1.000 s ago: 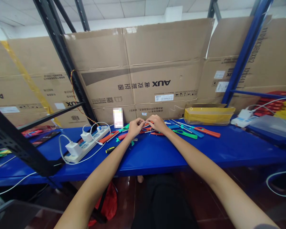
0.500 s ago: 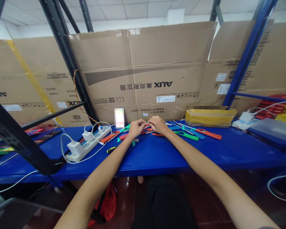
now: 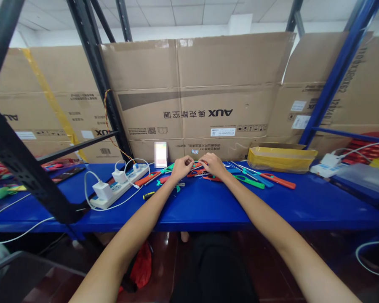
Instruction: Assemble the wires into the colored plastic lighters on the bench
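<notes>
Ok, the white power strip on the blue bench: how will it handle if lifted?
The power strip is probably stiff, with its long, straight plastic body. The two plugged-in white chargers likely make it top-heavy, so it may tip sideways. The white cables would probably trail and could snag nearby items.

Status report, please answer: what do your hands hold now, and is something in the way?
Left hand and right hand meet above blue bench. Fingers at thin red piece, grip unclear. Orange tool lies right. Power strip left, apart from hands.
</notes>
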{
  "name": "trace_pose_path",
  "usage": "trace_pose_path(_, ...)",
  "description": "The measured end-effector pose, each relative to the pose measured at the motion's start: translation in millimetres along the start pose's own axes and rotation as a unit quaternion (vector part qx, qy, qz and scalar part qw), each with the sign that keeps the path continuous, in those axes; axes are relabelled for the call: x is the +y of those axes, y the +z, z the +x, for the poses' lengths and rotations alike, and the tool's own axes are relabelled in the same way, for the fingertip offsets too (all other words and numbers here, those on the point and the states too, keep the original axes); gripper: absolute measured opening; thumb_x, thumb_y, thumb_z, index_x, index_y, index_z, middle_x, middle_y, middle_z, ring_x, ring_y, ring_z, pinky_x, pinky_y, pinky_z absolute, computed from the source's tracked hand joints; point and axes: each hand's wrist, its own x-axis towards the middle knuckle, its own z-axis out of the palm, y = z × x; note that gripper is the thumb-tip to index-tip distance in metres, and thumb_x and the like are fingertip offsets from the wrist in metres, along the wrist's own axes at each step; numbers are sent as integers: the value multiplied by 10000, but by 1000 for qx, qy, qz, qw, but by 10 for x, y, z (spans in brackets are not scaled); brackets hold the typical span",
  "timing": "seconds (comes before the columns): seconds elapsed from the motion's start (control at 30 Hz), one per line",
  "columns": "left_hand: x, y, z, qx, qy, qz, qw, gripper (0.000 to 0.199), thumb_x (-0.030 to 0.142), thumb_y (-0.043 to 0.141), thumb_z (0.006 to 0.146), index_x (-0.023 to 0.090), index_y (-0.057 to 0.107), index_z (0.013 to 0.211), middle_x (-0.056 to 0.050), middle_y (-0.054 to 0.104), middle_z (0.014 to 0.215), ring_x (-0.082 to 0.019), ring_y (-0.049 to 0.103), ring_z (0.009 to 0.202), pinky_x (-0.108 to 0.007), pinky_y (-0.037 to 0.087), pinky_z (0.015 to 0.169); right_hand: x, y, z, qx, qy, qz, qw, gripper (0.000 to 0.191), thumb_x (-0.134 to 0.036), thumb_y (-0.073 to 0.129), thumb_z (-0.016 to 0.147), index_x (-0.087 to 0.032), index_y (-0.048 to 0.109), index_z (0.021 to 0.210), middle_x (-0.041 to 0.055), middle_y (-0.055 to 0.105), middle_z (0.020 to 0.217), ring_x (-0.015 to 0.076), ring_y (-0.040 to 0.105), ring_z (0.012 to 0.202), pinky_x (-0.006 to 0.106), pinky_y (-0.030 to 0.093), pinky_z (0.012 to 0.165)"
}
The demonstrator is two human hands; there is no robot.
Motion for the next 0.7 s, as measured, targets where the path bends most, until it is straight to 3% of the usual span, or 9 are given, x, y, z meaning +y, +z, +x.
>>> trace_pose_path(0.7,-10,51,-18,7,-1,-18,1000,153,309,658,886,196,754,850,4,683,709,-161,596,672,-264,459,668,-51,-27,12,-10,-12,-8,1000,182,-193,628,1050,-219,804,1011,89,778,958,248,643,931,370,449,866)
